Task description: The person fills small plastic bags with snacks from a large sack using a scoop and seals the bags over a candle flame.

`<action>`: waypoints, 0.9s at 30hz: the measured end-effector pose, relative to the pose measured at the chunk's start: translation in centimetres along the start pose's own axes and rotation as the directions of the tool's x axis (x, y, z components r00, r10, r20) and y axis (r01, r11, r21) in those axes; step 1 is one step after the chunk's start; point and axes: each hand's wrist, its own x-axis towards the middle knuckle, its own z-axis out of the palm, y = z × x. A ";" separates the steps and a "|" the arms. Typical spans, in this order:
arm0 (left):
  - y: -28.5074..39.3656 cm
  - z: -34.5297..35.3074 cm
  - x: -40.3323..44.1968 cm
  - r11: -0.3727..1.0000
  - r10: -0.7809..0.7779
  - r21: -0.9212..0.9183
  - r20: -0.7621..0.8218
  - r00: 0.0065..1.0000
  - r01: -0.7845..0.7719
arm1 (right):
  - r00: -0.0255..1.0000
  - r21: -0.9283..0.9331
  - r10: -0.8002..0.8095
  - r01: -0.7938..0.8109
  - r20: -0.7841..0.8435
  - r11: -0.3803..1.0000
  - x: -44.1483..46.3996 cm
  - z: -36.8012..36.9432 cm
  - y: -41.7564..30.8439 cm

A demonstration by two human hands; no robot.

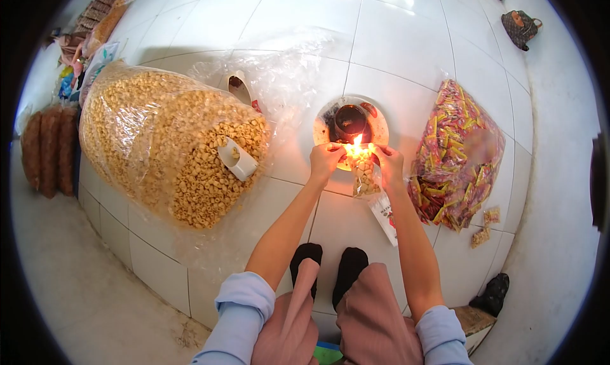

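Note:
My left hand (327, 162) and my right hand (388, 162) pinch the two top corners of a small clear bag of snacks (365, 176). The bag hangs between them, its top edge at a flame (358, 139). Behind the flame, a dark round burner (350, 120) stands on a stained plate (379, 127). Below the small bag lies a white printed packet (385, 217), partly behind my right forearm. On the left, a large clear sack of ring-shaped snacks (146, 136) lies open, with a white scoop (237, 160) in it.
A big bag of red and yellow sachets (454, 155) lies at the right, with small snack packets (480, 237) beside it. Another scoop (239, 87) sits behind the sack. Long brown packs (49, 150) stand far left. A black bag (492, 294) and a brown patterned bag (521, 28) are right.

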 end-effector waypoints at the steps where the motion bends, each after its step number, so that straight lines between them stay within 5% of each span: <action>1: 0.0 -0.1 0.0 1.000 0.002 0.000 -0.001 1.000 -0.002 | 1.000 0.001 -0.002 0.002 0.001 1.000 0.1 0.1 0.2; 18: 0.6 -3.3 -2.7 0.998 0.031 0.063 -0.028 0.999 -0.029 | 0.999 -0.174 -0.028 0.024 -0.020 0.984 -2.0 2.5 2.2; 22: 1.4 -4.0 -6.5 0.955 0.203 0.224 -0.013 0.979 -0.195 | 0.992 0.064 0.111 -0.116 0.067 0.991 -6.1 2.7 1.8; 27: 2.1 -3.0 -8.7 0.961 0.214 0.170 0.044 0.976 -0.219 | 0.978 0.029 0.114 -0.121 0.175 0.992 -8.6 2.4 -0.2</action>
